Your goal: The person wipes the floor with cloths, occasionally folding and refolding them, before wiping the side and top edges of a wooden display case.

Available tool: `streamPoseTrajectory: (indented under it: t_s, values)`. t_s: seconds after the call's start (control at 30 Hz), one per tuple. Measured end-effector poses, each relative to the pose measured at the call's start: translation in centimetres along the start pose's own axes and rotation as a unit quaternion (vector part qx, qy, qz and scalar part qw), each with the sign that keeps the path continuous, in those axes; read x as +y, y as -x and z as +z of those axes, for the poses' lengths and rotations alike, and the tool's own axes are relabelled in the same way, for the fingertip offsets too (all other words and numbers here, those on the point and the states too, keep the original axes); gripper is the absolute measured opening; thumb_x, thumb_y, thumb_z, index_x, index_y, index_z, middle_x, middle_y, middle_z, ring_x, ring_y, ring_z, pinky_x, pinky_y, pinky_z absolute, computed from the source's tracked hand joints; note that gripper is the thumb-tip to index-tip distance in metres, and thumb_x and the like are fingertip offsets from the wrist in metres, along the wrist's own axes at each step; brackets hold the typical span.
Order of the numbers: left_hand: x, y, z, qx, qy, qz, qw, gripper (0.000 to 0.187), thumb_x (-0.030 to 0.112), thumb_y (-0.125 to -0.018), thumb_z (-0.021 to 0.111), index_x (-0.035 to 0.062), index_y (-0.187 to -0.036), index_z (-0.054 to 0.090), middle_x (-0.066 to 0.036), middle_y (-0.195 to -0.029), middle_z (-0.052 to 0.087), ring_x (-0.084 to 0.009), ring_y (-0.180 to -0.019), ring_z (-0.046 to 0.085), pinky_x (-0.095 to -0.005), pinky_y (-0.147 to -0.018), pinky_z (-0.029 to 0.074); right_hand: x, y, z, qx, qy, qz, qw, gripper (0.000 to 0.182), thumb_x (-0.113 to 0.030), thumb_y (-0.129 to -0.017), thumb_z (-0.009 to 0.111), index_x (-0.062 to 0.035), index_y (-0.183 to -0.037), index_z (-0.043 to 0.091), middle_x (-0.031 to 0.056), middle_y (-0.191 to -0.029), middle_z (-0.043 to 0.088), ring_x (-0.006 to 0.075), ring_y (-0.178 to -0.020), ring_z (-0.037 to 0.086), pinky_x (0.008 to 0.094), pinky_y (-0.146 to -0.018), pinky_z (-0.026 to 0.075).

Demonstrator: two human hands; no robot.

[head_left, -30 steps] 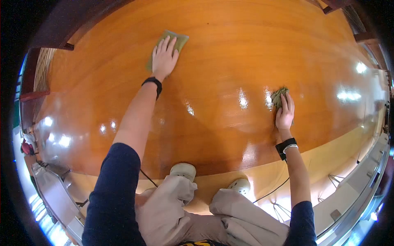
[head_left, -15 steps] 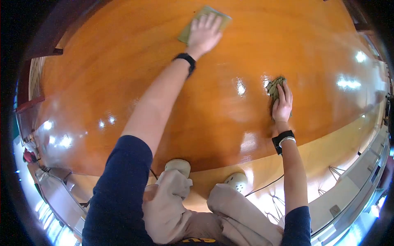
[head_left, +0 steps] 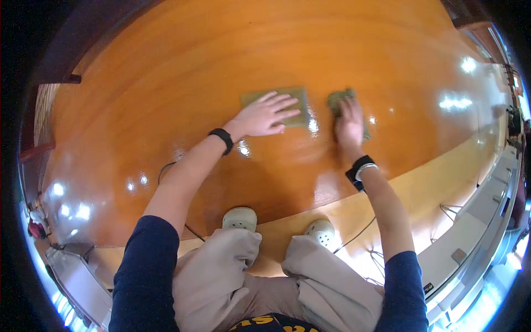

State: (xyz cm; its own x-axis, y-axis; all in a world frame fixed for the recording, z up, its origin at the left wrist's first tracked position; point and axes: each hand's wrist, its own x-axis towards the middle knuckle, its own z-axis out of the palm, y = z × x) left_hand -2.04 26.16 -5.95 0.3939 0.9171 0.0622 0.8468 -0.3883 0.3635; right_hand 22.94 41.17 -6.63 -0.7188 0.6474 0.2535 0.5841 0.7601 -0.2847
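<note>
My left hand (head_left: 264, 116) lies flat with its fingers spread on a folded olive-green cloth (head_left: 298, 95), which rests on a glossy orange-brown wooden surface (head_left: 199, 72). To the right, my right hand (head_left: 350, 126) is curled over a crumpled green cloth (head_left: 335, 99), pressing it against the same wood. This hand is somewhat blurred, and part of its cloth is hidden beneath the palm. A short gap of bare wood separates the two cloths. Dark bands circle both wrists, and a pale bracelet sits beside the right one.
My pale clogs (head_left: 240, 219) stand by the near edge of the wood, along a lighter strip (head_left: 420, 166). A thin dark cable (head_left: 357, 235) runs near my feet. Grey cabinets (head_left: 475, 238) line the right side, and dark wooden furniture (head_left: 77, 50) borders the left.
My left hand and the folded cloth have come nearer to me, and the cloth has turned. My right hand has shifted left and slightly away with the crumpled cloth, narrowing the gap.
</note>
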Motion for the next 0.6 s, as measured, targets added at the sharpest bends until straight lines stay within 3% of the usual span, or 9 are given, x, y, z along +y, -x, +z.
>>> streamPoseTrajectory:
  t_s: [0.1, 0.17, 0.37, 0.5, 0.6]
  values:
    - [-1.1, 0.1, -1.2, 0.007, -0.032, -0.056, 0.998, 0.055, 0.032, -0.085, 0.05, 0.02, -0.137, 0.034, -0.006, -0.145, 0.026, -0.0264, -0.133, 0.025, -0.0454, -0.11, 0.018, -4.9, 0.3, 1.6, -0.082, -0.041, -0.081, 0.993, 0.048, -0.006, -0.071, 0.057, -0.0059, -0.119, 0.051, 0.0131, -0.128, 0.046, 0.0313, -0.124, 0.038, 0.0392, -0.105, 0.031]
    - [-1.4, -0.3, -1.6, 0.02, -0.038, -0.084, 0.996, 0.055, 0.028, -0.083, 0.05, 0.0192, -0.136, 0.036, -0.006, -0.144, 0.028, -0.0276, -0.131, 0.027, -0.0452, -0.109, 0.02, -8.0, 0.6, 1.5, -0.082, -0.075, -0.147, 0.983, 0.051, -0.009, -0.071, 0.059, -0.0061, -0.121, 0.049, 0.013, -0.127, 0.046, 0.03, -0.123, 0.038, 0.0386, -0.104, 0.032]
    - [-3.0, -1.5, -2.6, 0.051, -0.053, -0.135, 0.988, 0.056, 0.02, -0.081, 0.052, 0.0183, -0.135, 0.037, -0.006, -0.142, 0.031, -0.0277, -0.13, 0.03, -0.0445, -0.109, 0.021, -5.5, -2.4, 0.7, -0.093, -0.127, -0.193, 0.968, 0.049, -0.008, -0.07, 0.061, -0.0055, -0.118, 0.051, 0.0129, -0.127, 0.047, 0.0292, -0.122, 0.04, 0.037, -0.103, 0.035]
    - [-4.1, -2.3, -3.1, 0.083, -0.078, -0.176, 0.978, 0.054, 0.022, -0.08, 0.051, 0.0187, -0.133, 0.039, -0.006, -0.14, 0.033, -0.0269, -0.127, 0.032, -0.0434, -0.107, 0.024, 0.1, -5.6, 0.9, -0.047, -0.114, -0.154, 0.98, 0.048, -0.006, -0.069, 0.061, -0.0062, -0.117, 0.053, 0.0134, -0.126, 0.048, 0.0294, -0.12, 0.042, 0.0377, -0.101, 0.036]
    - [-4.7, -2.5, -2.7, 0.093, -0.092, -0.204, 0.97, 0.053, 0.02, -0.079, 0.05, 0.0188, -0.132, 0.041, -0.006, -0.139, 0.034, -0.0266, -0.127, 0.033, -0.0434, -0.107, 0.025, 6.9, -7.3, 0.5, 0.034, -0.093, -0.039, 0.994, 0.048, -0.003, -0.069, 0.059, -0.0056, -0.117, 0.052, 0.0152, -0.125, 0.048, 0.0313, -0.119, 0.043, 0.0392, -0.101, 0.036]
